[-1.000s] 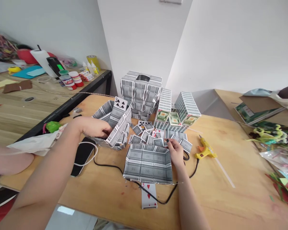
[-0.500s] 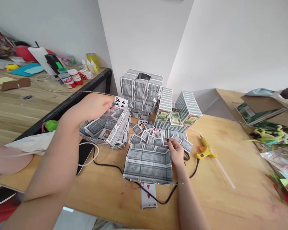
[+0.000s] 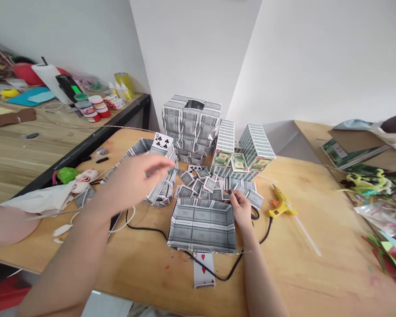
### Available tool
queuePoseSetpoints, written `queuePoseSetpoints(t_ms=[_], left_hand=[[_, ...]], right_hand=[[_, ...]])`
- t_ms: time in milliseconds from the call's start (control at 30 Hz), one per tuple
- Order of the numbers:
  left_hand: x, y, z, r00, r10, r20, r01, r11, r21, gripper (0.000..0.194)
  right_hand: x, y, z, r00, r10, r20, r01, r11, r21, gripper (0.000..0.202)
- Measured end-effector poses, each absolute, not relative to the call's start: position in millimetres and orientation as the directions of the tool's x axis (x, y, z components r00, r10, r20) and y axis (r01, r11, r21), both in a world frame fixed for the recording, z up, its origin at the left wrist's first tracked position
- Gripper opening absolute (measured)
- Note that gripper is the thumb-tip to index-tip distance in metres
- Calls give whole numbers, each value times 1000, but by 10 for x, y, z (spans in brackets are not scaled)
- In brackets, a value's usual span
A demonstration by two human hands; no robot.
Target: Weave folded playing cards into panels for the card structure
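My left hand (image 3: 135,178), slightly blurred, hovers in front of the woven card basket (image 3: 161,193), fingers stretched out, with nothing visible in them. A nine of clubs (image 3: 162,141) stands at that basket's top. My right hand (image 3: 241,208) pinches the edge of a small folded card (image 3: 226,196), just beyond the right back corner of an open tray (image 3: 203,226) made of card backs. Loose folded cards (image 3: 185,192) lie behind the tray. A three of hearts (image 3: 203,270) lies partly under its front edge.
Behind stands a tall woven card structure (image 3: 191,127), beside stacked card boxes (image 3: 225,143). A yellow glue gun (image 3: 280,203) lies right, its black cable (image 3: 231,275) looping round the tray. Paint jars (image 3: 99,107) stand on the left table.
My left hand has moved toward me from the basket's top, and its curled fingers have straightened. My right hand has stayed almost in place. The camera view has shifted slightly.
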State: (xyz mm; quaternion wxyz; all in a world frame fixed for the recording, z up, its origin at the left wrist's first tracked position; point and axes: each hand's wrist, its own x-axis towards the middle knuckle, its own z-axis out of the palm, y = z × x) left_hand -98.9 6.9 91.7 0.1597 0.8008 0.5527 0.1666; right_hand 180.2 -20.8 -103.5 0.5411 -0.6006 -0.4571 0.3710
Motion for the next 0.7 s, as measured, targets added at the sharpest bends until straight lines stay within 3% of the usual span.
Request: queuePoseSetpoints(t_ms=[67, 133, 233, 333, 533, 700], left_hand=[[-880, -145, 693, 512, 858, -32, 744, -425, 516, 29], [-758, -285, 390, 596, 801, -62, 701, -480, 528, 35], [-636, -325, -72, 514, 858, -3, 744, -443, 501, 52], [-592, -248, -361, 433, 901, -15, 766, -358, 534, 45], [-521, -17, -498, 423, 906, 22, 721, -351, 598, 40], [-431, 62, -520, 322, 946, 21, 820, -290, 493, 30]], right_hand=[[1800, -213, -1026, 291, 955, 50, 124, 14, -992, 24], [1801, -217, -1030, 278, 960, 42, 80, 21, -997, 24], [1814, -223, -1054, 285, 958, 23, 18, 18, -1000, 25], [1833, -226, -1079, 333, 942, 29, -60, 52, -997, 25], [1879, -208, -1093, 355, 935, 13, -269, 115, -956, 19], [1935, -201, -1074, 358, 934, -24, -450, 150, -881, 25]])
